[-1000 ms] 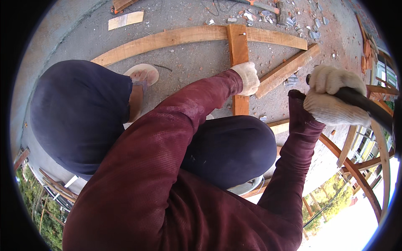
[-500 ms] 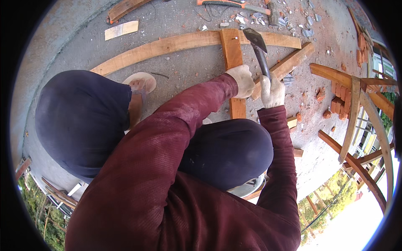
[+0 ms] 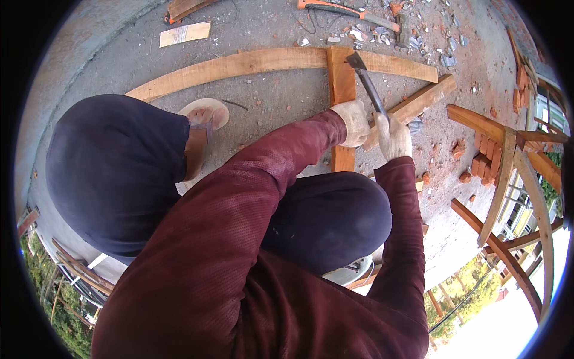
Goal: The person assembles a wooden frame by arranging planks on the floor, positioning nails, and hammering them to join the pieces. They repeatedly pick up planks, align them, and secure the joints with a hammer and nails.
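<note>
My right hand (image 3: 394,138), in a white knitted glove, is closed round the dark handle of a hammer (image 3: 372,91). The hammer's head is down at the upper part of a short wooden board (image 3: 342,84), where the curved timber strip (image 3: 263,61) meets it. My left hand (image 3: 353,123), gloved too, is closed against the board's right edge, lower down; its fingertips are hidden. Under the board's right side a slanting wooden piece (image 3: 424,103) runs toward the upper right.
A second hammer (image 3: 347,13) with an orange and grey handle lies among rubble at the far side. A pale wood offcut (image 3: 185,34) is at the far left. On the right stand a curved timber frame (image 3: 508,173) and stacked red bricks (image 3: 487,158). My sandalled foot (image 3: 206,113) is near the strip.
The hammer's head has come down from above the board to its surface. Both hands appear slightly lower and farther right in the picture, as the whole view has shifted a little.
</note>
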Tool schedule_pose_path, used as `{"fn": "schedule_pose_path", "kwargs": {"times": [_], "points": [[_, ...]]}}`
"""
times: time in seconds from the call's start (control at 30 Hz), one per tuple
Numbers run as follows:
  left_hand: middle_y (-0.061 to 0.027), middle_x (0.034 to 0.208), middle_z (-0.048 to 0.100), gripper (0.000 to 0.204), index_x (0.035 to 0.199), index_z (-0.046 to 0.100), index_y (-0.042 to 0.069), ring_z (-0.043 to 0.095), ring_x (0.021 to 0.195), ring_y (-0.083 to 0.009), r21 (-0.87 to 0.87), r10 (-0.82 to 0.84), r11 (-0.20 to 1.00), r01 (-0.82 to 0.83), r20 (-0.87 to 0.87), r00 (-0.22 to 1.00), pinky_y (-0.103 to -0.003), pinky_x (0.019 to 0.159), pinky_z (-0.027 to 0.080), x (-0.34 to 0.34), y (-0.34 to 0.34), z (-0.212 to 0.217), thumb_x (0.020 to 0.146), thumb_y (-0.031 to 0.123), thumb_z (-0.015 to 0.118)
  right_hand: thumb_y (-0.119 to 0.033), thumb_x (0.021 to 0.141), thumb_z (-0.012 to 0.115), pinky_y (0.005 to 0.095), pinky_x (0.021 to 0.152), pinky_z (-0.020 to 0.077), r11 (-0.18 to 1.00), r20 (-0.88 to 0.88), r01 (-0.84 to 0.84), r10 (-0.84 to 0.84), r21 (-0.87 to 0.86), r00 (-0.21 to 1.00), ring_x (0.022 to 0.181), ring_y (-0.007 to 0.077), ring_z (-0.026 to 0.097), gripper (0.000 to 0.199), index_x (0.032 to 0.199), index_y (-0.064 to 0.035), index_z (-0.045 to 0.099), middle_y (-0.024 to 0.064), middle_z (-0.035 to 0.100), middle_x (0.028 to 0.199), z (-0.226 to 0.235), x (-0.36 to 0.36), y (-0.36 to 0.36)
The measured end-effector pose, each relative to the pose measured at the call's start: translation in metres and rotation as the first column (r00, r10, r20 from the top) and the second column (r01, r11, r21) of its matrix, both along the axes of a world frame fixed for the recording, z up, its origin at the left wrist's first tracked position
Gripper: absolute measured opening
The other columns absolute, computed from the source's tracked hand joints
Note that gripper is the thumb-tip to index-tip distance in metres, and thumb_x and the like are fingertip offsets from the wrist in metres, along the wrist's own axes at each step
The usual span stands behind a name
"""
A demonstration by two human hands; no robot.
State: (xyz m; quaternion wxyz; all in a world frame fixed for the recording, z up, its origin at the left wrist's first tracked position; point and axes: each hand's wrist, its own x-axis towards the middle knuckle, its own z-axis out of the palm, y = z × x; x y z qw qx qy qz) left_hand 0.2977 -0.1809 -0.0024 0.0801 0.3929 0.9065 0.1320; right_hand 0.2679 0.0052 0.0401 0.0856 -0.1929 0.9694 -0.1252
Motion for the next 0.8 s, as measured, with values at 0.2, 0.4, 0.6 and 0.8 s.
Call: {"fn": "schedule_pose_path", "kwargs": {"times": [0.2,0.4,0.6,0.8], "points": [[0.0014,0.083,0.077,0.028,0.080,0.079,0.022,0.074,0.085,-0.0213,-0.098,-0.056,0.993,0.063,0.075,0.996,-0.040,0.078,0.049,0.017,-0.008,0.011,0.094,0.031,0.057,-0.049,0.105,0.054,0.0423,0.065,0.0528,0.899,0.180,0.177,-0.112,-0.400,0.977,0.070,0.0378,0.070,0.052,0.108,0.0008,0.070,0.0215,0.066,0.074,0.054,0.015,-0.031],[0.0005,0.080,0.077,0.026,0.078,0.079,0.021,0.074,0.085,-0.0216,-0.012,0.029,1.000,-0.029,-0.018,0.999,-0.041,0.076,0.049,0.003,-0.002,-0.002,0.092,0.032,0.060,-0.049,0.100,0.059,0.0511,0.073,0.0528,0.989,0.196,0.089,-0.065,-0.114,0.978,0.084,0.0461,0.069,0.051,0.103,0.0008,0.070,0.0289,0.067,0.083,0.011,0.006,-0.021],[0.0026,0.082,0.077,0.023,0.080,0.080,0.024,0.074,0.083,-0.0209,-0.075,-0.038,0.997,0.036,-0.029,0.999,-0.041,0.076,0.050,0.006,-0.016,0.000,0.091,0.031,0.061,-0.054,0.103,0.056,0.0304,0.041,0.0314,-0.079,0.043,0.065,0.260,-0.995,0.965,0.044,0.0133,0.040,0.046,0.100,-0.0085,0.066,-0.0030,0.045,0.059,0.162,-0.014,-0.097],[0.0039,0.081,0.074,0.021,0.077,0.075,0.025,0.072,0.082,-0.0217,-0.105,-0.061,0.992,0.065,0.044,0.997,-0.041,0.078,0.049,0.002,-0.005,0.011,0.091,0.029,0.060,-0.055,0.104,0.054,0.0394,0.061,0.0505,0.942,-0.004,0.036,-0.040,-0.334,0.999,0.060,0.0248,0.059,0.058,0.097,0.0004,0.069,0.0120,0.056,0.063,0.034,0.011,-0.017]]}}
